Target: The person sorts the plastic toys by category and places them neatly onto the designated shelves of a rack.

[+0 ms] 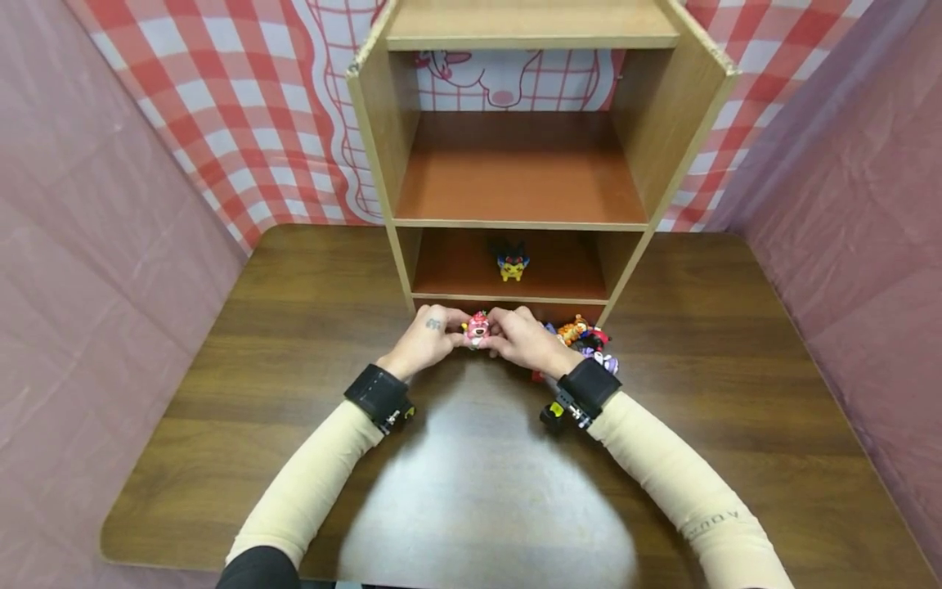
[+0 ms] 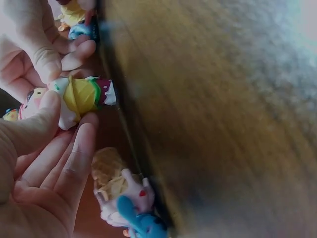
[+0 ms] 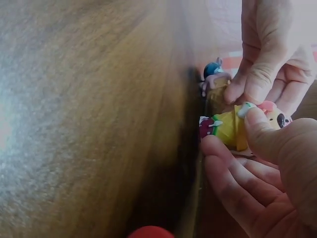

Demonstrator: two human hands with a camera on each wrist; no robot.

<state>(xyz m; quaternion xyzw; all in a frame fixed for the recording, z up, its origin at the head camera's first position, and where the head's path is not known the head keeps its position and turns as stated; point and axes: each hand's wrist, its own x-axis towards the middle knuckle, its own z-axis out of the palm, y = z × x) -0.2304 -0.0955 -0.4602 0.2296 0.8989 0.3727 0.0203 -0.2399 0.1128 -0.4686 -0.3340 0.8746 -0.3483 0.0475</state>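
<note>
To the left of a person's hands, a cone-shaped figurine with pink topping and a blue figure (image 2: pixel 124 193) lies at the front of the lowest compartment (image 1: pixel 567 312) of a wooden shelf unit (image 1: pixel 518 224). The left hand (image 1: pixel 429 339) pinches a pink-headed figurine (image 1: pixel 477 330) between thumb and fingers, the toy held directly between both hands at that compartment's front edge, its yellow middle and dark red base showing. Just above and slightly right of it, a yellow figurine in dark headgear (image 1: pixel 513 265) stands one shelf up, beyond the hands. The right hand (image 1: pixel 524 339) grips the same pink-headed toy from its side. Right of that hand, a cluster of colorful figurines (image 1: pixel 572 330), partly hidden by the wrist, sits on the desk (image 1: pixel 706 352).
</note>
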